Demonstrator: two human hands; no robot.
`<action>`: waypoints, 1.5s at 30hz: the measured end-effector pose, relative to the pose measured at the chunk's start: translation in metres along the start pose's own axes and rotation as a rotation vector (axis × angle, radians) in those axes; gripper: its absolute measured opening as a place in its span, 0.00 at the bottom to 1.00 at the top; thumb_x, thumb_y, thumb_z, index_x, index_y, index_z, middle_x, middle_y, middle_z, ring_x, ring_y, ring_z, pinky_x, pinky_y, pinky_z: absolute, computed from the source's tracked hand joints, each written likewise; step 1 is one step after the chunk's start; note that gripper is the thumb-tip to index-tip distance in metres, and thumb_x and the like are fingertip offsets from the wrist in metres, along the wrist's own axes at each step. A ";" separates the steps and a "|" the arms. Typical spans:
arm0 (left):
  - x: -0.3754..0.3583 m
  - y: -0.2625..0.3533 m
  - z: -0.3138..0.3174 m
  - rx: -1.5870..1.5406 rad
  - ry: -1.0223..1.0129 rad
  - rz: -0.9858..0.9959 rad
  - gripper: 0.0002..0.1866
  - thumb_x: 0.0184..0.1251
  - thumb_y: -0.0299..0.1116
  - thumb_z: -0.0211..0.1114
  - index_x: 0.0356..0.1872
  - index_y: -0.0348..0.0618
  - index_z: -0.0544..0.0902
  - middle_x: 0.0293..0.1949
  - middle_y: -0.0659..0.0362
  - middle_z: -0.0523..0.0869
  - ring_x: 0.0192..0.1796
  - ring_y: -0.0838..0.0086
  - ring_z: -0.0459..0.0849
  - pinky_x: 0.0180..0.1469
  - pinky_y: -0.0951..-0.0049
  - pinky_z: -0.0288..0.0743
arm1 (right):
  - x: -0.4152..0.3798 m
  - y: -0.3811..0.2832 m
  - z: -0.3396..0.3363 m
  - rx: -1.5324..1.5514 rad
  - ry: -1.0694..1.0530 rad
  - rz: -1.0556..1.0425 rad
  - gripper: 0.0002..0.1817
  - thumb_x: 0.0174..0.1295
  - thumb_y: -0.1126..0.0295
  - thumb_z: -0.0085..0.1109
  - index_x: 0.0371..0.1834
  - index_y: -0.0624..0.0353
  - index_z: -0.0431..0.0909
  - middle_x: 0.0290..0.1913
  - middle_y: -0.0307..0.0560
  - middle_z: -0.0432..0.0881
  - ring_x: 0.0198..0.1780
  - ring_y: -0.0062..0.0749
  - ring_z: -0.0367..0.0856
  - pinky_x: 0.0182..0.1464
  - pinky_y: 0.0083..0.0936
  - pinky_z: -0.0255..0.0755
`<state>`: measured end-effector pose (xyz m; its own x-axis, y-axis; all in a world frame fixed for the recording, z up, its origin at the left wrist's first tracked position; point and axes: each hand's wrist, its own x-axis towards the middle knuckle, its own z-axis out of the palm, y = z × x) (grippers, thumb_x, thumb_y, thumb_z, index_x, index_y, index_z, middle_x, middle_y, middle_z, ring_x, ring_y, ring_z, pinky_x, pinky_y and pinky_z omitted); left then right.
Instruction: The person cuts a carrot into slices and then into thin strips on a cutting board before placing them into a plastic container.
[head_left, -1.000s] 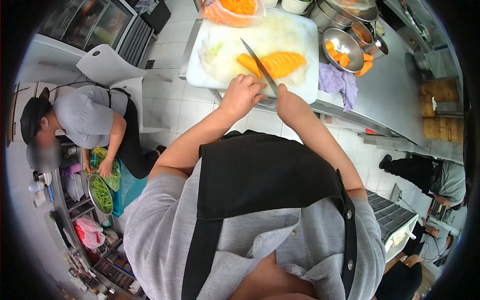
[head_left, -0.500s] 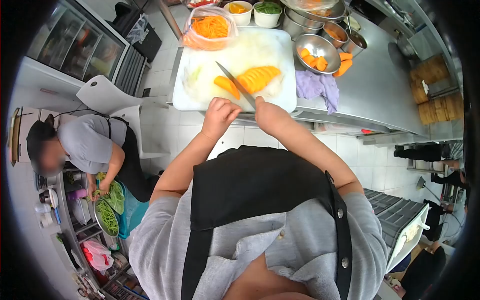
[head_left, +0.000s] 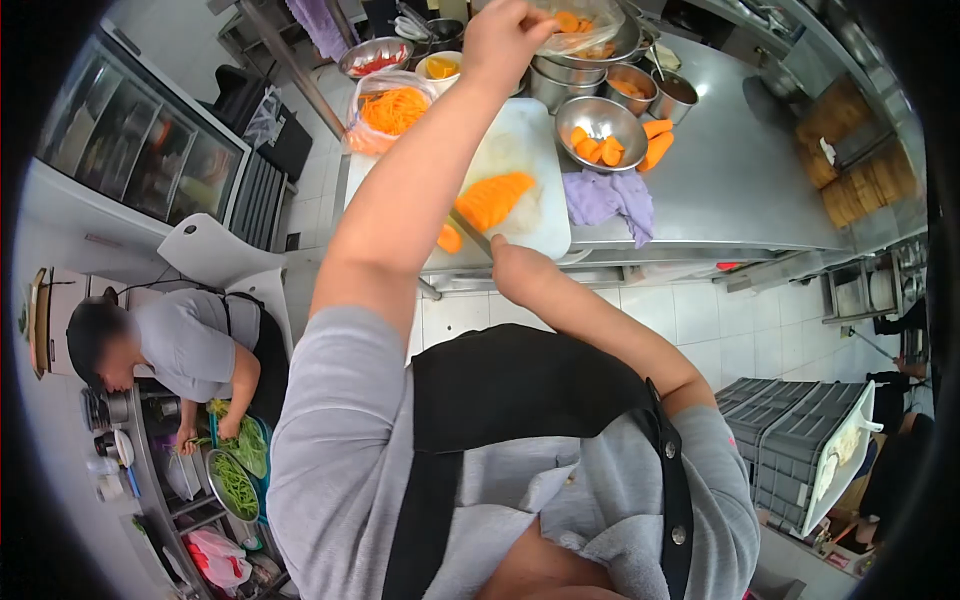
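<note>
My left hand (head_left: 512, 38) is stretched to the far side, fingers pinched on the edge of a clear plastic bag (head_left: 590, 38) lying over a metal bowl with carrot slices. My right hand (head_left: 522, 272) grips a knife (head_left: 474, 236) at the near edge of the white cutting board (head_left: 545, 225). Beyond the blade rests a sliced carrot (head_left: 496, 198), its slices leaning together. A smaller carrot piece (head_left: 449, 238) sits left of the knife. My left forearm hides part of the board.
A bag of shredded carrot (head_left: 392, 112) stands at the board's far left. To the right are a metal bowl of carrot chunks (head_left: 601, 135), whole carrots (head_left: 656, 150) and a purple cloth (head_left: 612, 200). At left, another person (head_left: 190, 335) handles green vegetables (head_left: 236, 488).
My left hand has gone from the board's near edge up to the plastic bag. My right hand still holds the knife beside the carrot. The view has shifted slightly.
</note>
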<state>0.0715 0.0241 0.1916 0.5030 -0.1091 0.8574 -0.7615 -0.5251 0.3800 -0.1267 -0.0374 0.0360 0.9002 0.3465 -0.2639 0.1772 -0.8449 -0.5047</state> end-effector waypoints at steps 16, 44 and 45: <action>0.007 -0.102 0.028 -0.147 -0.414 -0.364 0.25 0.59 0.44 0.68 0.55 0.47 0.73 0.59 0.50 0.71 0.59 0.66 0.71 0.58 0.49 0.61 | 0.004 0.001 0.001 0.035 -0.003 0.072 0.14 0.64 0.74 0.38 0.48 0.68 0.69 0.40 0.68 0.82 0.45 0.59 0.82 0.48 0.49 0.74; -0.276 -0.041 -0.107 0.207 -0.290 -0.383 0.16 0.53 0.29 0.72 0.44 0.49 0.82 0.49 0.57 0.77 0.52 0.56 0.72 0.56 0.62 0.69 | -0.016 -0.013 -0.014 -0.201 0.098 0.027 0.08 0.65 0.72 0.44 0.42 0.66 0.65 0.28 0.62 0.82 0.33 0.57 0.83 0.36 0.49 0.76; -0.276 -0.041 -0.107 0.218 -0.301 -0.380 0.16 0.53 0.29 0.72 0.44 0.49 0.81 0.49 0.57 0.77 0.52 0.56 0.72 0.56 0.62 0.69 | -0.018 -0.013 -0.013 -0.215 0.099 0.008 0.08 0.65 0.72 0.44 0.42 0.65 0.65 0.27 0.62 0.82 0.32 0.57 0.83 0.35 0.49 0.76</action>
<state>-0.0798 0.1661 -0.0238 0.8461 -0.0975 0.5240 -0.4164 -0.7347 0.5356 -0.1400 -0.0374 0.0577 0.9346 0.3068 -0.1801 0.2410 -0.9184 -0.3138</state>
